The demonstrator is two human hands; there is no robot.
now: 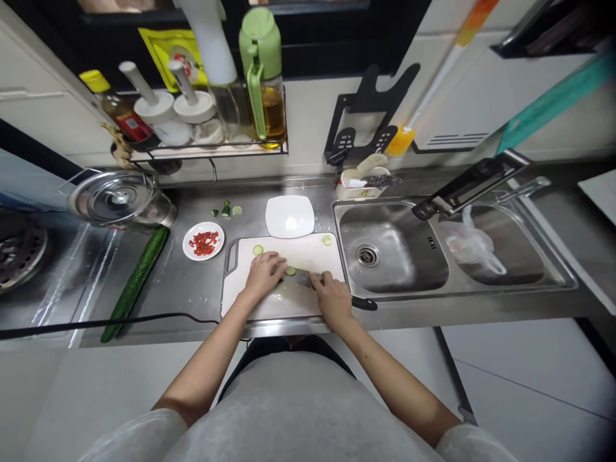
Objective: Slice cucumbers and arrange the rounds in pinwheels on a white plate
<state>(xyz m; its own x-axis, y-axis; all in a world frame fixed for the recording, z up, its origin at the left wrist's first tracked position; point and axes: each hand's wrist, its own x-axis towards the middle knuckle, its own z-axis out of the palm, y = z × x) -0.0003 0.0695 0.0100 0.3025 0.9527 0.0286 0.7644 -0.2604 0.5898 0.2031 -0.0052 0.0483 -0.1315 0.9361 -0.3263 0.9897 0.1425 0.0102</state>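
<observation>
My right hand (333, 298) is wrapped round a kitchen knife; its black handle (366, 303) sticks out to the right. The wide blade (302, 280) lies low over the white cutting board (298, 311) and points left. My left hand (264, 276) rests on the board by the blade's far end, fingers curled together; what is under them is hidden. A cucumber slice (290, 271) sits against the blade between both hands. Another round slice (258, 249) lies beyond my left hand, and a few overlapping slices (327, 240) are at the board's far right corner.
A white square plate (289, 217) stands behind the board. To the left are a small plate (208, 253) of chopped red pieces, cucumber scraps (226, 209), a whole cucumber (137, 282) and a lidded steel pot (124, 197). A double sink (394, 247) adjoins the board's right side.
</observation>
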